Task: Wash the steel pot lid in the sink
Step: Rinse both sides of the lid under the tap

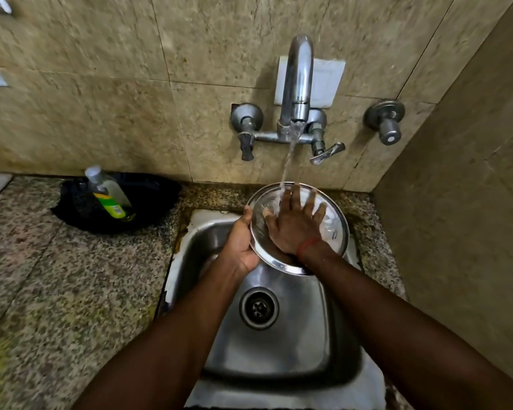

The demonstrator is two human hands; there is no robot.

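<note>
The lid (336, 216) is held tilted over the far end of the sink (282, 341), under the water (289, 155) from the tap (298, 78), which lands at its eleven o'clock. The left hand (240, 244) grips its rim at eight o'clock. The right hand (296, 226) lies flat on its face, fingers spread. The drain (259, 307) sits toward six o'clock from the lid. At nine o'clock, a bottle (110, 193) leans on a black cloth (151, 196) on the counter (57, 276).

Dim warm indoor light, source out of view, seemingly overhead. Soft shadows beside faucet (298, 81) on tiled wall (101, 99). Right-hand wall darker. Glare streaks on faucet spout, sink (279, 350) basin, steel pot lid (336, 216) rim. Wide-angle bending toward edges. Upper-left corner and counter (57, 291) smeared, blurred; centre fairly sharp.
</note>
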